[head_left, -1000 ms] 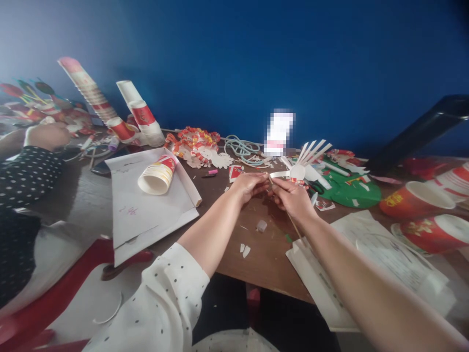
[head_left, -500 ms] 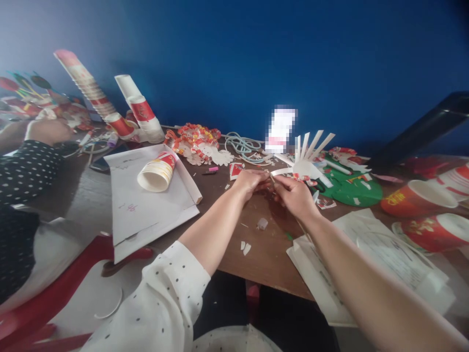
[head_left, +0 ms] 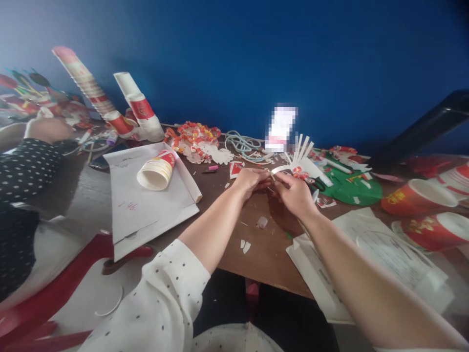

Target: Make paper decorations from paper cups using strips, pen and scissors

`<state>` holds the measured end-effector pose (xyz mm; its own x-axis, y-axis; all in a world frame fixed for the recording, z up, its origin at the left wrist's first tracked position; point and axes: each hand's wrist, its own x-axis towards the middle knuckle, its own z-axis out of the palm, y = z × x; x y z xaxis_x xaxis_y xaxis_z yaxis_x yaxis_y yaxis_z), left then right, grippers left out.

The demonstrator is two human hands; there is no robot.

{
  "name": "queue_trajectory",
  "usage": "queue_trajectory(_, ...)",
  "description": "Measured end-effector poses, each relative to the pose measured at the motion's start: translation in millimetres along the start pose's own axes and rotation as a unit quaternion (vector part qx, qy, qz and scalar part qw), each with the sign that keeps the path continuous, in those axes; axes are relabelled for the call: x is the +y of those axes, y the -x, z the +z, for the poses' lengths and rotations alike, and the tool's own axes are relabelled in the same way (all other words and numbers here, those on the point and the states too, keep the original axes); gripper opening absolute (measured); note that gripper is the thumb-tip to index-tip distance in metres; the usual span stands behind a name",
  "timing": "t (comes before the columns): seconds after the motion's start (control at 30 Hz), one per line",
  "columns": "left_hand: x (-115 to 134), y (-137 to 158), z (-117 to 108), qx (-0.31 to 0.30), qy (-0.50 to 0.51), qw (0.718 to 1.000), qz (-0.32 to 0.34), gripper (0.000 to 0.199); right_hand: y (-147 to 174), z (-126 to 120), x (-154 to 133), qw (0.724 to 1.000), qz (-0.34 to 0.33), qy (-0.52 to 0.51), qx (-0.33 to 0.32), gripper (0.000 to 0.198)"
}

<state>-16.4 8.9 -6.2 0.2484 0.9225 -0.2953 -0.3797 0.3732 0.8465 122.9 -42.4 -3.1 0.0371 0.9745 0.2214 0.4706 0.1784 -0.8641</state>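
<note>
In front of me, my left hand point(head_left: 249, 181) and my right hand point(head_left: 296, 194) meet above the table, fingers pinched together. Between their fingertips runs one curved white strip of a cut paper cup point(head_left: 281, 169). Other white strips of that cup point(head_left: 302, 150) fan upward beyond my right hand, with red-and-white curled pieces at their base. My fingers partly hide the pinched end. Just left of my left hand lies a small red-and-white paper scrap point(head_left: 235, 169).
A paper cup point(head_left: 156, 171) lies on a white envelope point(head_left: 150, 220) at left. Tall cup stacks point(head_left: 142, 110) stand behind. Red cups point(head_left: 417, 197) and papers point(head_left: 395, 254) occupy the right. A green sheet point(head_left: 351, 188) holds scraps. A co-worker's dotted sleeve point(head_left: 31, 168) is far left.
The fan of white strips has tilted and drawn slightly together, and the pinched strip now bows more. Both hands stay almost in place.
</note>
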Motion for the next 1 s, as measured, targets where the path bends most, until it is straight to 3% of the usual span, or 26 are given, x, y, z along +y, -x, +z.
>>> queue_trajectory(0.27, 2.8, 2.7, 1.0, 0.003, -0.002, 1.000, -0.003, 0.009, -1.2, 1.3, -1.1, 1.000, -0.004, 0.006, 0.010, 0.024)
queue_trajectory(0.73, 5.3, 4.6, 6.8, 0.049, -0.019, 0.999, -0.009, 0.019, -2.4, 6.1, 2.5, 0.998, 0.009, 0.049, 0.027, 0.035)
queue_trajectory(1.0, -1.0, 0.7, 5.3, 0.049, -0.013, 0.999, 0.003, 0.012, -2.9, 8.3, 7.2, 0.998, -0.024, 0.057, 0.004, 0.035)
